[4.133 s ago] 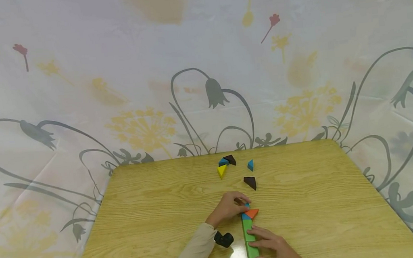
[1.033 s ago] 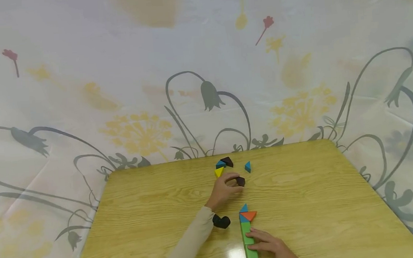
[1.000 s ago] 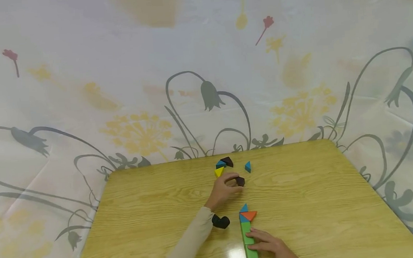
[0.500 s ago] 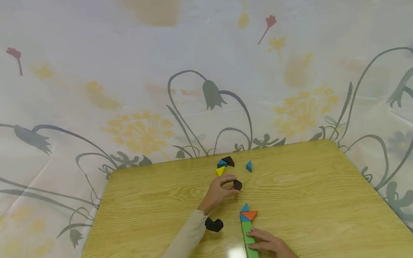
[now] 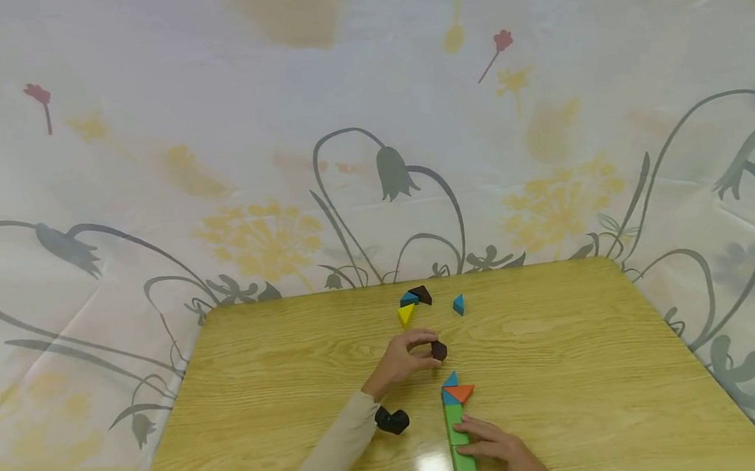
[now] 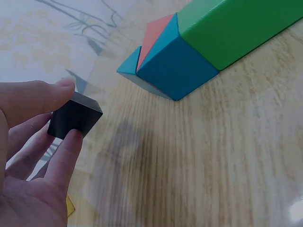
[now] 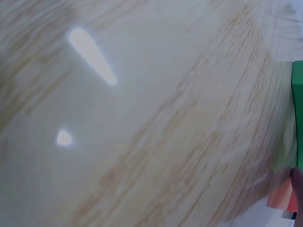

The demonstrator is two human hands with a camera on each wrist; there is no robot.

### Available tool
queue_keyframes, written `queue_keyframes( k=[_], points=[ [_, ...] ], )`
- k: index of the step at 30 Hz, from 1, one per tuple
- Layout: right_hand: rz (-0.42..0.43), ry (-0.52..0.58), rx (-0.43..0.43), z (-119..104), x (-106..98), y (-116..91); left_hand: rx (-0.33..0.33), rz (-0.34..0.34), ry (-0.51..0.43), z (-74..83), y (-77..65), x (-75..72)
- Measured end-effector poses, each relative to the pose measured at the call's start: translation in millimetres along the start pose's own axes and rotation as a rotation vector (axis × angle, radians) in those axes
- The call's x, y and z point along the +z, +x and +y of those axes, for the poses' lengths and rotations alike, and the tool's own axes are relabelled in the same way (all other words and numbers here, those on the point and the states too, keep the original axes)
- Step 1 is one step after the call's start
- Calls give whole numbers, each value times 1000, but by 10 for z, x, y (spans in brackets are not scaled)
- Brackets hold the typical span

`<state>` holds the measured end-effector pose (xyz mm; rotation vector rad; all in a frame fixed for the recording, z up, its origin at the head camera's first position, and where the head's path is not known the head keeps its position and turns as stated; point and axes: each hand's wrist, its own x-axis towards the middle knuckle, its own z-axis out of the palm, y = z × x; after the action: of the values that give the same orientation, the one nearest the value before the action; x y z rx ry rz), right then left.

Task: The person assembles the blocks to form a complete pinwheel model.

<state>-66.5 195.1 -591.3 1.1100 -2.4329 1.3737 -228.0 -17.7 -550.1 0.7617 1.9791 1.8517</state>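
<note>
My left hand (image 5: 397,361) pinches a dark brown block (image 5: 439,350) between thumb and fingers, just beyond the far end of a row of blocks. In the left wrist view this dark block (image 6: 75,117) is held apart from the row. That row has green blocks (image 5: 463,469) at the near end, then a blue block (image 5: 450,397), an orange triangular block (image 5: 461,392) jutting right and a small blue triangular block (image 5: 452,380) at the tip. My right hand (image 5: 511,461) rests its extended fingers on the green blocks' right side.
Farther back on the wooden table (image 5: 262,377) lie a yellow triangular block (image 5: 406,314), a blue block (image 5: 408,299) touching a dark brown one (image 5: 423,295), and a lone blue triangular block (image 5: 459,304). A black device (image 5: 392,420) sits at my left wrist. A flowered cloth (image 5: 262,126) hangs behind.
My left hand left the small blue block at the row's tip, took hold of the dark brown block farther back and brought it nearer the row. My right hand stayed on the green blocks.
</note>
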Motion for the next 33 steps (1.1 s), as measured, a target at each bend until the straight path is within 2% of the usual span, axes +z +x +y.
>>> queue_keyframes(
  k=[3,10,16,24,29,33],
  points=[
    [2,7,6,-4,-5,6,-6,-4,-1,-3,-18,22],
    [13,1,-12,-1,-10,16,-39,-17,29,215,-119,83],
    [20,-5,-19,0,1,3,-15,6,121,-16,-118,109],
    [15,-11,-47,10,18,-11,-36,-11,43,-98,-166,127],
    [19,-7,-50,18,12,-5,-24,-7,45,-86,-194,154],
    [19,3,-37,11,6,1,2,7,135,71,-242,178]
  ],
)
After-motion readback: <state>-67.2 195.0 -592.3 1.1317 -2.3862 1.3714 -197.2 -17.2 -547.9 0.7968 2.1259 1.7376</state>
